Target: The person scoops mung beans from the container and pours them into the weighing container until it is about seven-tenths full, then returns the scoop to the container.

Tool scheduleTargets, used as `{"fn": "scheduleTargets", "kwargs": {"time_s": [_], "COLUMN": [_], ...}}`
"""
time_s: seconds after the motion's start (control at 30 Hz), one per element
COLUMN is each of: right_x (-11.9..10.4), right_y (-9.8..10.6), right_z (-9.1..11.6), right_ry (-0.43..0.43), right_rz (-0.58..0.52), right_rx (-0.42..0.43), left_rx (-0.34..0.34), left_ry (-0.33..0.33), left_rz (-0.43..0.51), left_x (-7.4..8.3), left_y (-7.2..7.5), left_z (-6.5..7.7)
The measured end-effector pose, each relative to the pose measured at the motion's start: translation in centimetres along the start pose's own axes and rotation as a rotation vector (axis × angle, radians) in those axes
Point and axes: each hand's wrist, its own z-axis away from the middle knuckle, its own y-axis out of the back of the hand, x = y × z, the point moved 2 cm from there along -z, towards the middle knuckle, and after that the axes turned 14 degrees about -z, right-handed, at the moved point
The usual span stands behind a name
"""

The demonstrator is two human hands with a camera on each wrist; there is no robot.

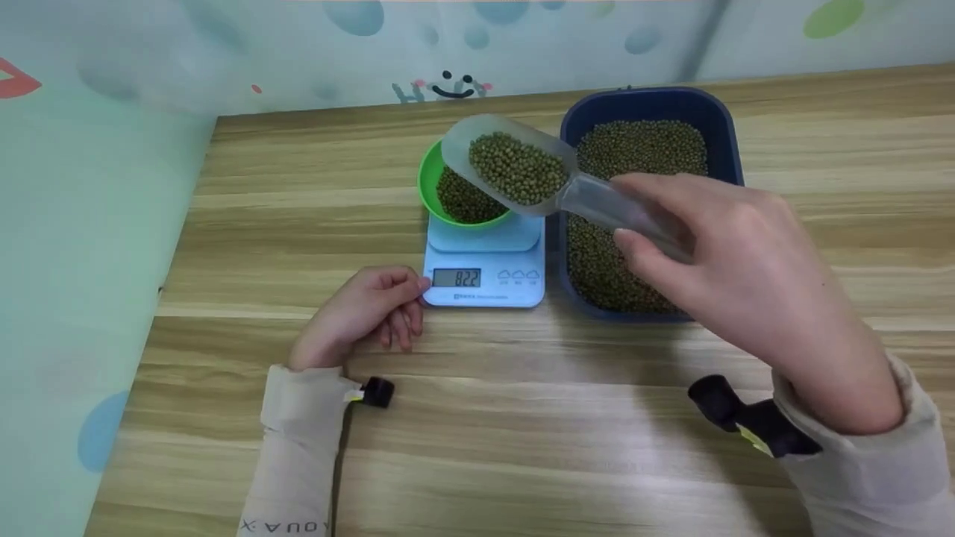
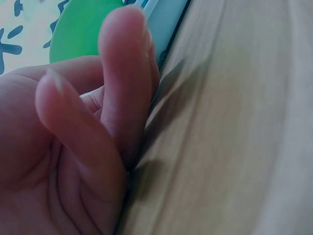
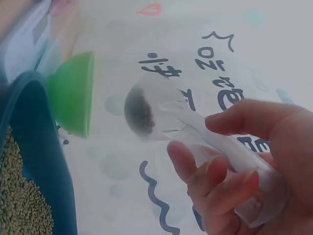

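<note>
Gripping the scoop (image 1: 589,198) by its handle, the right hand (image 1: 735,261) holds it, loaded with beans (image 1: 518,170), above the green bowl (image 1: 427,186). The left hand (image 1: 369,306), loosely curled and holding nothing, touches the left edge of the scale (image 1: 485,257), whose display shows digits 822. The bowl, part-filled, sits on it; just right stands the blue tub (image 1: 722,127) of beans. Behind, the wall (image 1: 545,52).

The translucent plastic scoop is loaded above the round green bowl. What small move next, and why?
I'd probably have the right hand tip the scoop slightly mouth-down, so a few small olive-green beans trickle out: the scoop still holds a heap, and its mouth overhangs the bowl, which stands on a flat white digital scale showing a reading.
</note>
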Motion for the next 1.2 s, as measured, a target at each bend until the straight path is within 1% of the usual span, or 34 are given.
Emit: {"fn": "scheduleTargets", "kwargs": {"time_s": [0.17,0.3,0.4,0.8,1.0,1.2], "right_x": [0.22,0.59,0.82,0.91,0.96,0.46], "right_y": [0.13,0.2,0.22,-0.02,-0.44,-0.46], "right_z": [-0.16,-0.12,-0.12,-0.12,-0.29,-0.37], "right_ry": [0.037,0.092,0.134,0.188,0.194,0.199], "right_rz": [0.046,0.094,0.119,0.158,0.137,0.134], "right_rx": [0.057,0.102,0.121,0.129,0.118,0.109], "left_rx": [0.001,0.0,0.002,0.006,0.003,0.003], "left_ry": [-0.007,0.003,0.007,0.004,0.01,0.015], "left_rz": [-0.002,0.005,0.006,-0.013,-0.015,-0.019], "left_x": [-0.04,-0.04,-0.02,0.08,0.14,0.17], "left_y": [0.02,-0.02,-0.04,-0.07,-0.01,0.03], "left_z": [0.0,0.01,0.0,0.0,0.06,0.07]}}
